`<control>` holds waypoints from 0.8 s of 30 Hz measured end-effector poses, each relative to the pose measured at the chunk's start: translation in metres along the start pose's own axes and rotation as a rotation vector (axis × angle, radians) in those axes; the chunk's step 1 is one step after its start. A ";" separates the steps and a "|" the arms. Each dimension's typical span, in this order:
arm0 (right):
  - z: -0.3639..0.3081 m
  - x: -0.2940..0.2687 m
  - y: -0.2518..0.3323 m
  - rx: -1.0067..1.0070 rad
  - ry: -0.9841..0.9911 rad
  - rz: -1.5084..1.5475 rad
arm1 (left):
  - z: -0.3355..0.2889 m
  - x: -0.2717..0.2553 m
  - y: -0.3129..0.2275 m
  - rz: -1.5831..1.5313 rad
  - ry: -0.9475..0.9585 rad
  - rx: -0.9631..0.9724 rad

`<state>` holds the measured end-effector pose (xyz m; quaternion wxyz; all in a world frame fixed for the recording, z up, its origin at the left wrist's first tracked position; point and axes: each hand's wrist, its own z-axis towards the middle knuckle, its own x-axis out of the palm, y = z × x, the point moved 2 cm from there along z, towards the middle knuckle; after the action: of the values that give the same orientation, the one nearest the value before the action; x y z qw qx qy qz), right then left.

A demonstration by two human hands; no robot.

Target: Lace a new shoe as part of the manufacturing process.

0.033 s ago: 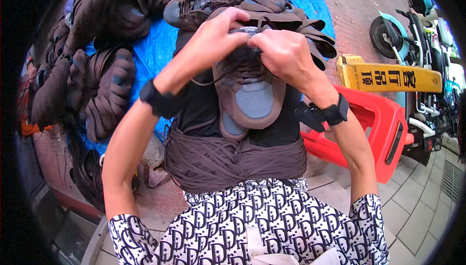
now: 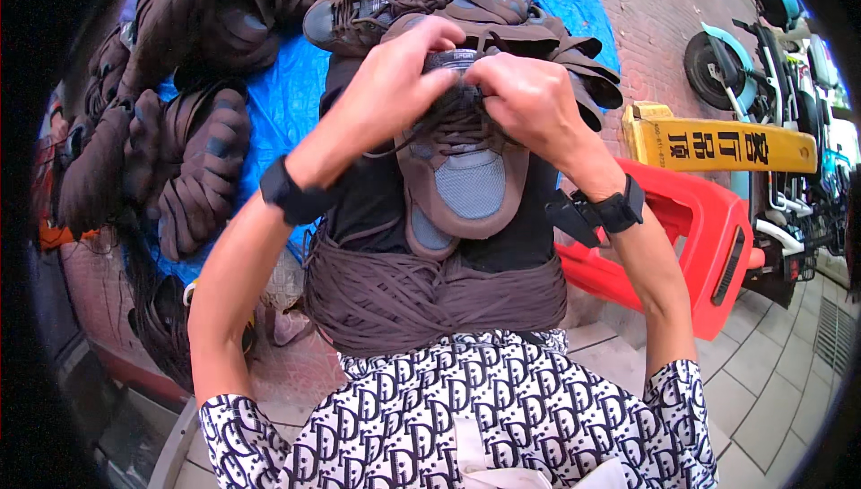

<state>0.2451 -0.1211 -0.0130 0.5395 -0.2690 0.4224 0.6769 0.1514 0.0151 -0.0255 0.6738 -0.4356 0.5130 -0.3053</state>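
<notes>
A dark brown sneaker [image 2: 471, 189] with a blue-grey mesh toe rests on my lap, its toe toward me. Beneath it another shoe's blue toe [image 2: 426, 231] peeks out. At the sneaker's collar, my left hand [image 2: 408, 77] is bent around the labelled tongue [image 2: 453, 59], thumb on the near side and fingers on the far side. My right hand [image 2: 529, 99] is closed in a pinch beside the tongue, seemingly on a dark shoelace mostly hidden by the fingers. Crossed laces [image 2: 462, 135] run down the front. A thick bundle of brown laces [image 2: 386, 296] lies across my thighs.
More brown sneakers [image 2: 368, 9] sit just beyond my knees. Piled shoes [image 2: 202, 162] cover the blue tarp [image 2: 269, 103] at left. At right stand a red plastic stool [image 2: 708, 211], a yellow board [image 2: 717, 141] and parked two-wheelers [image 2: 717, 63].
My hands have shifted slightly at the tongue, so more of its label shows. The thin lace dangling below my left hand is less visible. The sneaker stays in place.
</notes>
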 end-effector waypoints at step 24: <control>-0.004 -0.011 -0.025 0.194 0.092 0.346 | -0.006 0.013 -0.019 1.145 0.052 0.722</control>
<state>0.2714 -0.1285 -0.0130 0.4186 -0.1697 0.5498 0.7026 0.1498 -0.0054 -0.0146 0.8198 0.1650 0.5447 -0.0629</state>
